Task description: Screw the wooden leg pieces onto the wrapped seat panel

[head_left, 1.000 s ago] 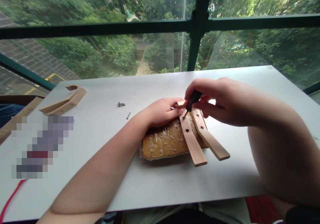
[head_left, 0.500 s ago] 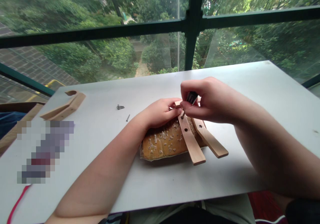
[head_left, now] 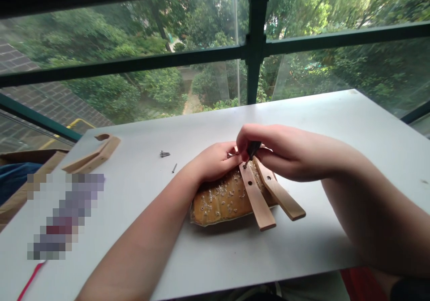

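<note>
My right hand (head_left: 285,151) is closed around the dark handle of a screwdriver (head_left: 252,151). Its shaft points down into the upper hole of a wooden bracket (head_left: 257,198) with two slanting legs. A second hole shows lower on that leg, and another on the right leg. My left hand (head_left: 218,160) is closed on the bracket's far end, which fingers and the right hand partly hide. Beneath the bracket lies a brown block wrapped in clear plastic (head_left: 218,200), its top dotted with small punctures.
Left of my hands lie a small pile of screws (head_left: 164,154) and one loose screw (head_left: 174,168). Another wooden bracket (head_left: 96,155) sits at the far left, near a blurred-out item (head_left: 69,216) with a red strap. Windows stand behind the white table (head_left: 195,265).
The view has tilted up a little, so the table sits lower in it. My right hand has turned and dropped closer over the screwdriver; the left hand keeps its hold.
</note>
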A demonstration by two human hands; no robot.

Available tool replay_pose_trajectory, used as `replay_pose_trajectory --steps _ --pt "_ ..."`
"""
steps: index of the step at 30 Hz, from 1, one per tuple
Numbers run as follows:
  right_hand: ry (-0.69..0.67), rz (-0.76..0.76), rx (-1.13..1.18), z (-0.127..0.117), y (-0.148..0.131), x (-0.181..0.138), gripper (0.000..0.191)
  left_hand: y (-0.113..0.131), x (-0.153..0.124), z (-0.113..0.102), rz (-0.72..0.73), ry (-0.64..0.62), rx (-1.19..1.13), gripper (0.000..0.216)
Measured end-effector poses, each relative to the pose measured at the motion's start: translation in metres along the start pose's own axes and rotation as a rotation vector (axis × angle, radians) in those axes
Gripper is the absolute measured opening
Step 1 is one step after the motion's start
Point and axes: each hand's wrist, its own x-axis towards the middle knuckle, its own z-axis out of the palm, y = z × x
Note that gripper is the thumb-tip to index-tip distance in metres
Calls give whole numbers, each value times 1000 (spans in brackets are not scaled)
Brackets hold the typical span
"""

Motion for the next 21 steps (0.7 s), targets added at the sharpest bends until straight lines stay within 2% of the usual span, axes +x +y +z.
replay_pose_trajectory --steps 3,10,21 --pt "13 75 -14 -2 -3 -4 28 1 -1 -1 -8 -13 4 37" --pt "45 53 -46 -2 -1 -3 32 3 -2 -2 -23 -12 4 34" --pt "36 7 -129 -7 1 -3 14 4 -2 -1 6 -18 -53 32"
